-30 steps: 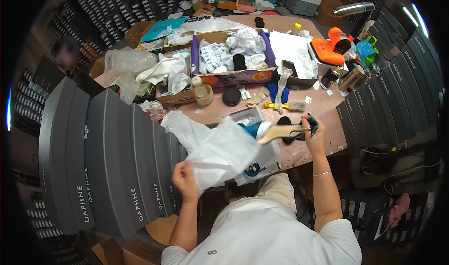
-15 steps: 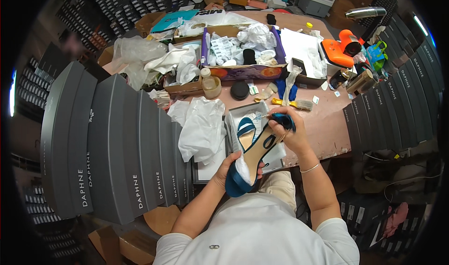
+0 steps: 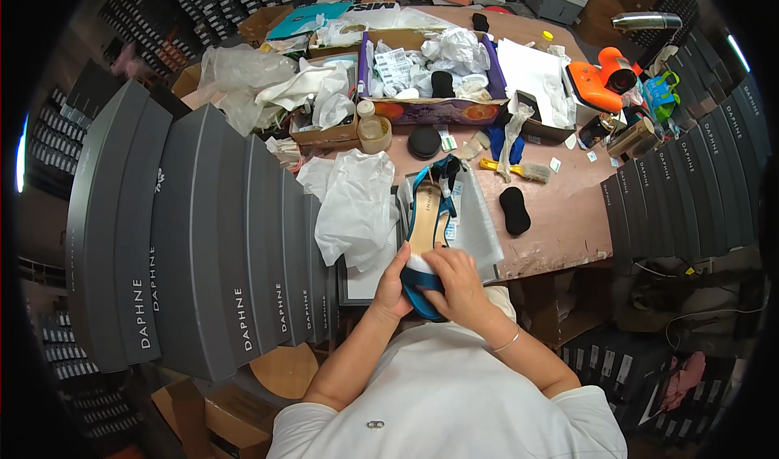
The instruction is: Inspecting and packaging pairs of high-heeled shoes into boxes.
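Note:
A blue high-heeled sandal [image 3: 423, 230] with a tan insole is held toe toward me, its ankle strap at the far end. My left hand [image 3: 393, 287] grips its front part from the left side, thumb along the edge. My right hand [image 3: 456, 285] is closed over the wide toe strap, fingers at the white padding [image 3: 417, 262] tucked under it. Below the sandal is an open shoebox [image 3: 485, 240] with white lining paper. Whether the second sandal lies in it is hidden. A black figure-eight-shaped sponge [image 3: 514, 210] lies right of the box.
Grey shoeboxes [image 3: 195, 240] stand upright at left, more [image 3: 686, 175] at right. White tissue paper [image 3: 357, 203] lies left of the open box. Farther back are a yellow-handled brush [image 3: 519, 169], a round black tin [image 3: 424, 143], a jar [image 3: 373, 130], a purple carton [image 3: 430, 112] and an orange device [image 3: 596, 86].
My right hand has moved from the sandal's heel end down to its toe strap. The sandal is turned more upright. The black sponge now shows on the table at right, where none lay before.

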Demonstrator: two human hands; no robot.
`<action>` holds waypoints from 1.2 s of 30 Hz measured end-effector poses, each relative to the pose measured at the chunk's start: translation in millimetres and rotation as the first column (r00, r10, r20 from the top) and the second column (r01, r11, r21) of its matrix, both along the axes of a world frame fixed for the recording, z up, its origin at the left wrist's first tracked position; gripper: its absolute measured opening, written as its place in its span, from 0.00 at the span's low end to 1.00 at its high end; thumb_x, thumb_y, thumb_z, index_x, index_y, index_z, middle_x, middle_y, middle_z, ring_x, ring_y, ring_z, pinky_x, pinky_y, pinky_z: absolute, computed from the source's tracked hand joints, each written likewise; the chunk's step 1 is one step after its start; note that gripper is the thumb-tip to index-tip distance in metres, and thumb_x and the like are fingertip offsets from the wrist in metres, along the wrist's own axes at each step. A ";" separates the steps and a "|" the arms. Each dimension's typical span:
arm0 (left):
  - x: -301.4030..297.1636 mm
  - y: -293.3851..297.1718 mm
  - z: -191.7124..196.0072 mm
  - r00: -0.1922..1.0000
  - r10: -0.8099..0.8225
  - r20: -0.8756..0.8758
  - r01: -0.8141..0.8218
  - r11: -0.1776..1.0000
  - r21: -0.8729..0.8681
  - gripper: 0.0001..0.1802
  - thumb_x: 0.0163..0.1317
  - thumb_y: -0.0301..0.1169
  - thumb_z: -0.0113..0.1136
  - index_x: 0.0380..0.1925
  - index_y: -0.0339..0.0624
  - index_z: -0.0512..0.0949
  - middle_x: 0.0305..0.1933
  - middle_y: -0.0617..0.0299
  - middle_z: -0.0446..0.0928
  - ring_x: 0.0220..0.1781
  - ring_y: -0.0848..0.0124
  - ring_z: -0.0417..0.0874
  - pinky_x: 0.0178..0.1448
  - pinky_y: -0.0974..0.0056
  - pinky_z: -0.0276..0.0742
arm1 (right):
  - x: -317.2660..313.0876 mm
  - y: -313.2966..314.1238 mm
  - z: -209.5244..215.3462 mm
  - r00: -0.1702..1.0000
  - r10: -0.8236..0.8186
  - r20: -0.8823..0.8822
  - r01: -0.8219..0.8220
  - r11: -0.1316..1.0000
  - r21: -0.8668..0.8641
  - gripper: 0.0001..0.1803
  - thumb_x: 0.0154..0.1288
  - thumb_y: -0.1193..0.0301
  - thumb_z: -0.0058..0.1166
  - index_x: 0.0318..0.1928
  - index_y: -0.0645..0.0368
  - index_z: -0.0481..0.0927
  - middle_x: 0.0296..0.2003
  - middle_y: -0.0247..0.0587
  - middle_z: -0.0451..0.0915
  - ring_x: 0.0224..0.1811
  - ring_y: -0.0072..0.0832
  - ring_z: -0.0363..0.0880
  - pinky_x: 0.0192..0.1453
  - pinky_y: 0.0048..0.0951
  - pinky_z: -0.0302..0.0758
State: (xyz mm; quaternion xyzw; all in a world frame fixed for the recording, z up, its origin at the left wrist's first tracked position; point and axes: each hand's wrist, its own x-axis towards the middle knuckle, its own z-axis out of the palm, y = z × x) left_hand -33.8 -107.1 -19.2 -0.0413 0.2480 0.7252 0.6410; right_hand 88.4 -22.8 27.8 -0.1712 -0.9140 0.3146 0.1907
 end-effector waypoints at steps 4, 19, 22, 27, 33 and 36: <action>8.4 1.0 -1.9 1.000 0.004 0.022 -0.003 0.999 -0.043 0.28 0.70 0.50 0.43 0.59 0.41 0.69 0.54 0.55 0.76 0.57 0.62 0.76 0.64 0.56 0.70 | -1.4 -8.2 0.0 1.000 0.018 0.001 -0.018 0.999 0.035 0.29 0.57 0.48 0.60 0.45 0.61 0.73 0.41 0.48 0.72 0.46 0.46 0.69 0.55 0.43 0.63; 17.8 1.6 -5.5 0.890 0.178 -0.420 -0.240 0.966 -0.099 0.25 0.68 0.40 0.56 0.61 0.44 0.65 0.48 0.63 0.74 0.50 0.74 0.74 0.57 0.66 0.72 | 25.7 21.3 -19.4 0.978 0.115 -0.172 -0.176 0.902 -0.394 0.30 0.56 0.57 0.66 0.54 0.62 0.73 0.32 0.50 0.77 0.31 0.43 0.78 0.39 0.32 0.74; 34.4 26.4 10.7 0.799 0.046 -0.600 -0.070 0.997 -0.018 0.27 0.65 0.31 0.60 0.62 0.41 0.64 0.49 0.62 0.73 0.52 0.73 0.72 0.61 0.67 0.67 | 34.3 30.5 -16.4 0.999 -0.046 -0.017 0.029 0.836 -0.548 0.31 0.59 0.65 0.63 0.60 0.64 0.68 0.42 0.46 0.80 0.40 0.37 0.80 0.47 0.30 0.75; -21.5 69.7 -19.4 -0.326 -0.196 -0.925 0.346 0.886 -0.310 0.26 0.49 0.19 0.56 0.53 0.37 0.75 0.58 0.48 0.71 0.61 0.52 0.73 0.64 0.62 0.68 | 91.7 78.6 -15.9 0.919 -0.372 -0.129 -0.043 0.232 -0.972 0.23 0.66 0.69 0.52 0.59 0.65 0.67 0.45 0.43 0.80 0.47 0.27 0.80 0.53 0.28 0.77; -13.3 97.0 -101.0 -0.933 0.071 -0.352 0.313 0.640 -0.702 0.19 0.57 0.30 0.58 0.50 0.49 0.77 0.61 0.51 0.70 0.71 0.50 0.60 0.71 0.37 0.49 | 122.9 89.9 -31.9 0.847 -0.506 -0.162 -0.093 0.158 -0.983 0.27 0.60 0.68 0.53 0.58 0.68 0.69 0.42 0.48 0.81 0.43 0.29 0.81 0.52 0.30 0.77; -5.9 111.2 -91.3 -0.948 0.228 -0.223 0.316 0.578 -0.753 0.19 0.56 0.30 0.58 0.49 0.49 0.77 0.59 0.52 0.71 0.71 0.52 0.61 0.72 0.37 0.48 | 126.5 91.6 -34.4 0.835 -0.527 -0.162 -0.083 0.171 -0.982 0.25 0.60 0.69 0.53 0.56 0.67 0.70 0.42 0.48 0.82 0.44 0.29 0.81 0.53 0.30 0.77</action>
